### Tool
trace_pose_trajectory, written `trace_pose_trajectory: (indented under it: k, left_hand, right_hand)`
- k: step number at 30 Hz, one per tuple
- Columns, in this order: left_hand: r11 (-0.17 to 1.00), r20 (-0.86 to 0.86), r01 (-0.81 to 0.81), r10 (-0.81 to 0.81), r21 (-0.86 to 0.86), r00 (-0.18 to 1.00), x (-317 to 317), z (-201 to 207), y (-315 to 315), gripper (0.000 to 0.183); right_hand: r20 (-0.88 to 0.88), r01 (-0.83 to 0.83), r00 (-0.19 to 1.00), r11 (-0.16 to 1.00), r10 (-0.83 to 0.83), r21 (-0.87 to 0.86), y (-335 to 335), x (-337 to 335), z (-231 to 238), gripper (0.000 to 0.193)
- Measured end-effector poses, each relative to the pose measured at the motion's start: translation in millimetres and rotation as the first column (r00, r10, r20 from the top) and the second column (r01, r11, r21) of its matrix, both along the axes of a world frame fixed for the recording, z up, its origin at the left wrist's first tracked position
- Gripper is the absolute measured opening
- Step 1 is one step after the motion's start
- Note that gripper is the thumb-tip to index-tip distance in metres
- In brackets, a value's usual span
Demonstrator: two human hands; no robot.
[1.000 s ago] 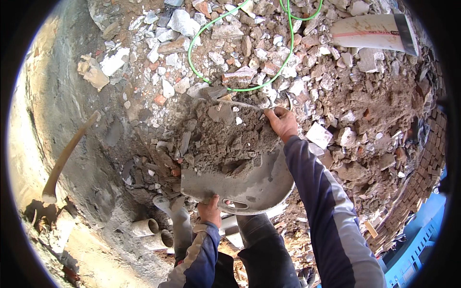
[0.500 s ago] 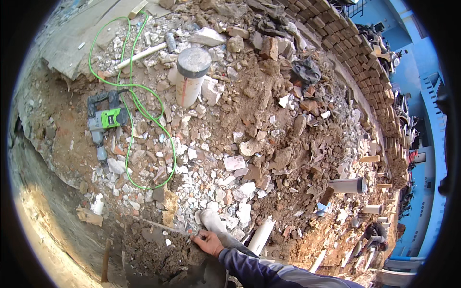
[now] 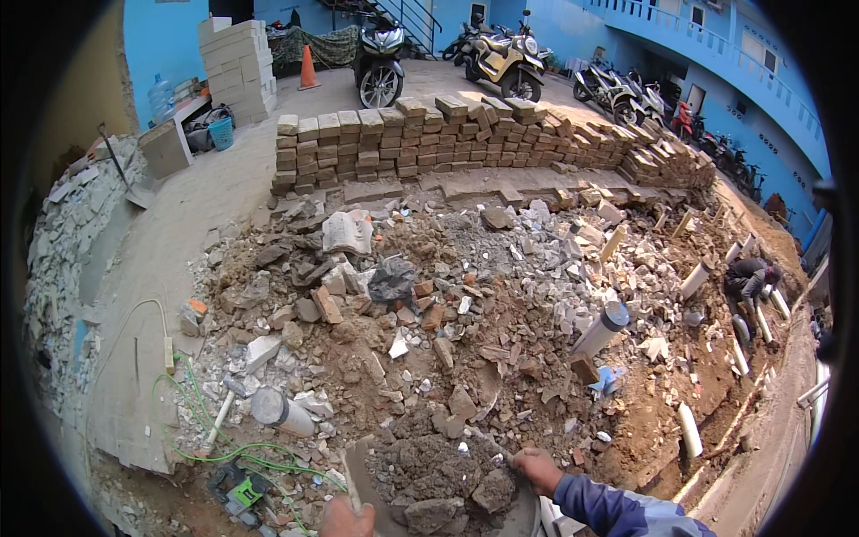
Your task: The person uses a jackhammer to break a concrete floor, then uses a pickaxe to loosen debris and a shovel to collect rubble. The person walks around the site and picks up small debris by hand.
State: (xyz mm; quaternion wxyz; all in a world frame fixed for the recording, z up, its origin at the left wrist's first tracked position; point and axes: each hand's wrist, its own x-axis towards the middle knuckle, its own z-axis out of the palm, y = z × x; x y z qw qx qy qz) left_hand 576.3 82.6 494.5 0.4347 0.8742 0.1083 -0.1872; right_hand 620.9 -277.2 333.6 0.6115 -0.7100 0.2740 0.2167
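A grey-brown tub (image 3: 363, 452) filled with soil and broken lumps (image 3: 438, 488) is at the bottom of the view, its near part cut off by the lower edge. My left hand (image 3: 344, 519) grips its left rim, fingers closed, only partly in frame. On the opposite side, my right hand (image 3: 535, 470) is closed round the right rim, with a blue sleeve behind it. To the left of the tub lies a green and grey power tool (image 3: 243, 494) with a green cord (image 3: 268, 449). A capped white pipe (image 3: 282, 412) stands just beyond the tub on the left.
Rubble and dirt (image 3: 483, 358) spread ahead, with another capped pipe (image 3: 601, 329) on the right. A long stack of paving bricks (image 3: 429, 139) stands behind, with motorbikes (image 3: 510, 58) beyond it. One person (image 3: 752, 282) bends over at far right near a trench with pipes (image 3: 689, 430).
My view has swung up and turned, bringing the yard and brick stack upright. My left hand has come into sight on the tub's rim; my right hand still holds the rim.
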Motion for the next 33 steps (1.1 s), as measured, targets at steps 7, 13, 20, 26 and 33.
trace_pose_trajectory:
  k: [7,13,20,26,33]
  left_hand:
    - [0.896,-0.115,-0.1,0.055,-0.432,0.992,272,-85,-130,0.038]
    - [0.304,-0.554,-0.602,0.235,-0.739,0.799,13,-184,-115,0.028]
    - [0.351,-0.74,-0.885,0.498,-0.305,0.452,-62,-43,-72,0.019]
    - [0.292,-0.542,-0.656,0.386,-0.696,0.746,22,-9,-92,0.042]
    - [0.483,-0.416,-0.542,0.349,-0.688,0.84,135,-21,-100,0.044]
  right_hand:
    - [0.103,-0.103,0.911,0.463,0.399,-0.88,-217,270,137,0.022]
    - [-0.174,-0.418,0.898,0.66,0.404,-0.625,-227,100,72,0.031]
    - [-0.375,-0.759,0.651,0.558,0.66,-0.336,-159,-4,-16,0.032]
    - [-0.27,-0.238,0.952,0.897,0.141,-0.371,-181,52,44,0.029]
    - [-0.187,0.001,0.982,0.98,-0.039,-0.199,-185,159,89,0.021]
